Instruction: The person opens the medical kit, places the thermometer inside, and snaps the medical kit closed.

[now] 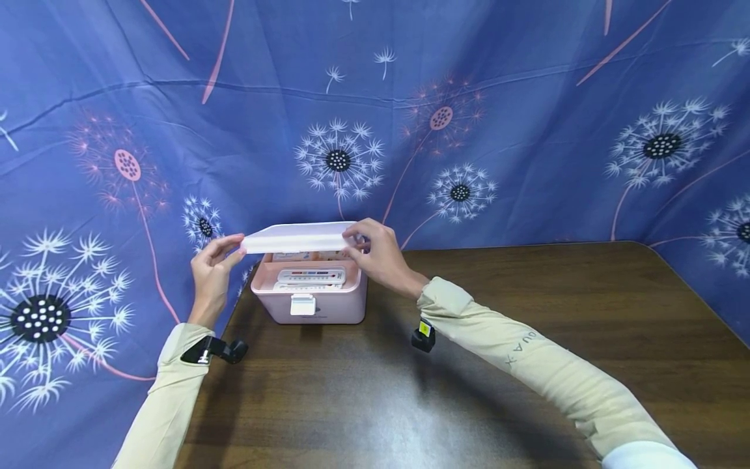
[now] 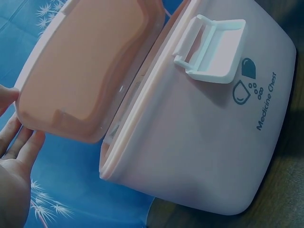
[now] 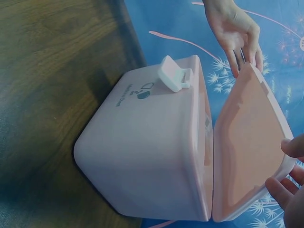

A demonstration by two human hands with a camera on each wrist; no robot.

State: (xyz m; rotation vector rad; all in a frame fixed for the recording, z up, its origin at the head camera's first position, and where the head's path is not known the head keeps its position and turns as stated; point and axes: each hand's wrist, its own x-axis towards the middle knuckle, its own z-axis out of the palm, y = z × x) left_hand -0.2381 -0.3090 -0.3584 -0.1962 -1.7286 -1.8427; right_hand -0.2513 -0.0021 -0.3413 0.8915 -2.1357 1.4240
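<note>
A pale pink medicine chest (image 1: 334,306) stands at the table's back left, its lid (image 1: 299,240) raised on the far-side hinge. My left hand (image 1: 212,273) pinches the lid's left front corner between thumb and fingers. At the opposite corner, my right hand (image 1: 381,257) grips the edge the same way. The white front latch (image 2: 216,50) hangs flipped outward, above the printed "Medicine Chest" lettering (image 2: 266,102). Inside lie white thermometer-like strips (image 1: 310,277) with coloured marks. Behind them, packets (image 1: 316,256) show partly under the lid, which hides the rest.
The brown wooden table (image 1: 498,365) extends to the right and front of the chest. A blue dandelion-print cloth (image 1: 375,98) hangs close behind the chest and along the left side.
</note>
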